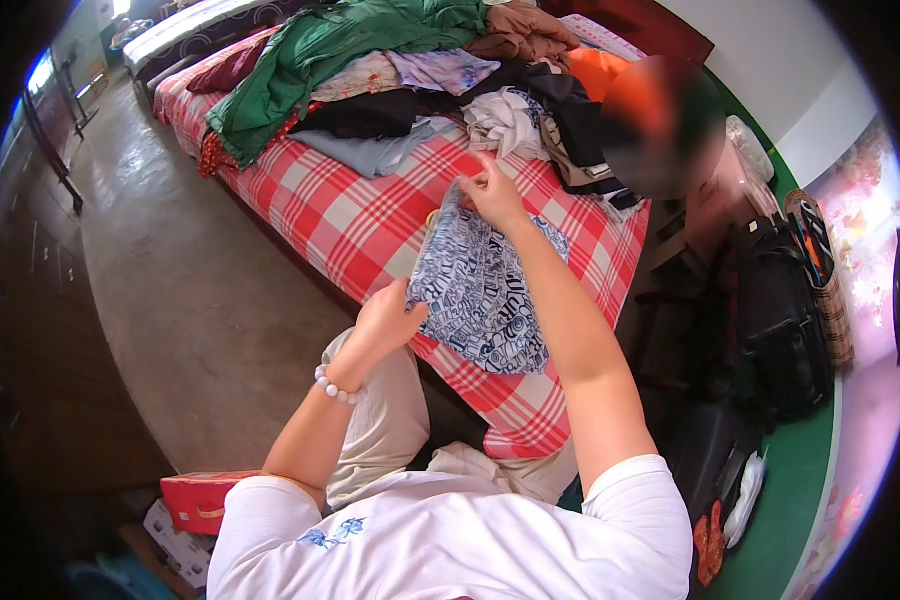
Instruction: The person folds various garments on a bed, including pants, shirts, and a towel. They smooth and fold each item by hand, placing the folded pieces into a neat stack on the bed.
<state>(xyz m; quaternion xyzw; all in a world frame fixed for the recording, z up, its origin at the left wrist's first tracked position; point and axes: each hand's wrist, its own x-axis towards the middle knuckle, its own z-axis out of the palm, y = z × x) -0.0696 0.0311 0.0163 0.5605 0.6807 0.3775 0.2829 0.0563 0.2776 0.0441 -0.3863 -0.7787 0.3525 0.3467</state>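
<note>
A blue-and-white patterned garment [480, 290] lies spread on the red-and-white checked bed cover [350, 220]. My left hand [390, 315] pinches the garment's near left edge; a pale bead bracelet sits on that wrist. My right hand [490, 190] grips the garment's far end, close to the heap of clothes. A yellow bit shows under the cloth near the far end.
A heap of clothes [390, 70] in green, brown, black, white and orange covers the far part of the bed. Black bags [780, 320] stand on the green floor at right. A red box [200, 500] sits by my left side. Bare concrete floor [170, 290] lies left.
</note>
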